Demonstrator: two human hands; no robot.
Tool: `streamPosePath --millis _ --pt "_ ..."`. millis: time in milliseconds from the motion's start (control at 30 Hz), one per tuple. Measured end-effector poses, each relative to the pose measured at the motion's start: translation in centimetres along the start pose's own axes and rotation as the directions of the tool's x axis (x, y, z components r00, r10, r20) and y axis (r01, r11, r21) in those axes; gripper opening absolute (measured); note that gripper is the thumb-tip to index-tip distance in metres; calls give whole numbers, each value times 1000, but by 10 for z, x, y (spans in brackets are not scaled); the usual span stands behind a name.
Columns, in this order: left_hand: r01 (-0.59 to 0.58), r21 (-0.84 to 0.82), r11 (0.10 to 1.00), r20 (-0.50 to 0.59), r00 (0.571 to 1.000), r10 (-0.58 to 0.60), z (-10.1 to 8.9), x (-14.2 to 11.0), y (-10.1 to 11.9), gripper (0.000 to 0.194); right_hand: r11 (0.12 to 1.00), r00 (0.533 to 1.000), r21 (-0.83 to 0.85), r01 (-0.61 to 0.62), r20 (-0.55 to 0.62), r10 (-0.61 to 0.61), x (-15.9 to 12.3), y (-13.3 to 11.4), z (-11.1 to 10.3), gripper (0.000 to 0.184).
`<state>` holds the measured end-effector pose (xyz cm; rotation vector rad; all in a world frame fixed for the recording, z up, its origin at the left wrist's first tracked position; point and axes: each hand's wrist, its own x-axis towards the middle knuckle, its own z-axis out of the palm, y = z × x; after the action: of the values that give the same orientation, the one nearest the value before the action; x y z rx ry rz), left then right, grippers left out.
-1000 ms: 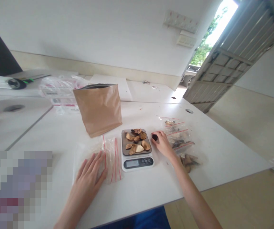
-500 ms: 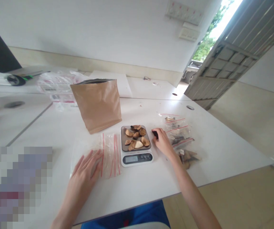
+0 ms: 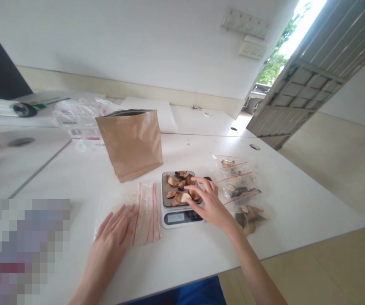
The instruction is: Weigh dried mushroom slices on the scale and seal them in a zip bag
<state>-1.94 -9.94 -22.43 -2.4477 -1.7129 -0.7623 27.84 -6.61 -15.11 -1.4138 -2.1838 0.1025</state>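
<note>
A small white kitchen scale (image 3: pixel 169 218) sits at the middle of the white table (image 3: pixel 296 199), its pan piled with brown dried slices (image 3: pixel 177 186). My right hand (image 3: pixel 207 203) reaches over the scale's right side with fingers spread, its fingertips over the slices. A dark piece (image 3: pixel 207 178) lies on the table just behind that hand. My left hand (image 3: pixel 114 237) lies flat and open on a stack of clear zip bags with red strips (image 3: pixel 146 207) left of the scale.
A brown paper bag (image 3: pixel 131 142) stands open behind the scale. Filled zip bags (image 3: pixel 242 190) lie to the right. More bag packs (image 3: pixel 77 118) and a tape roll (image 3: pixel 20 109) sit at the back left. An open door (image 3: pixel 312 72) is at the right.
My right hand let go of the dark piece beside the scale and moved left over the pan, with its fingers now spread. My left hand stays on the zip bags.
</note>
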Motion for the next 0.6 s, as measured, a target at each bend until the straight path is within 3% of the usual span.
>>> streamPosePath --millis 67,233,300,400,500,600 --pt "0 5 1000 -2 1000 0 0 0 0 41 999 998 -41 7 58 -4 -2 -9 2 24" --pt "5 -1 1000 8 1000 -5 -2 1 1 41 1000 1000 17 5 17 -5 0 -8 -6 13" --pt "10 -13 1000 11 1000 -10 -1 1 1 41 1000 999 21 -23 -46 23 4 6 -15 13" --pt "-5 -19 1000 -1 1000 5 0 2 1 40 978 977 -111 -176 -140 160 14 41 -25 18" --pt "-27 -15 1000 -18 999 27 0 2 1 40 890 944 -313 -330 -134 303 18 76 -24 25" --pt "-19 -23 1000 -23 1000 19 -1 3 1 39 857 938 -384 -344 -111 327 14 92 -16 28"
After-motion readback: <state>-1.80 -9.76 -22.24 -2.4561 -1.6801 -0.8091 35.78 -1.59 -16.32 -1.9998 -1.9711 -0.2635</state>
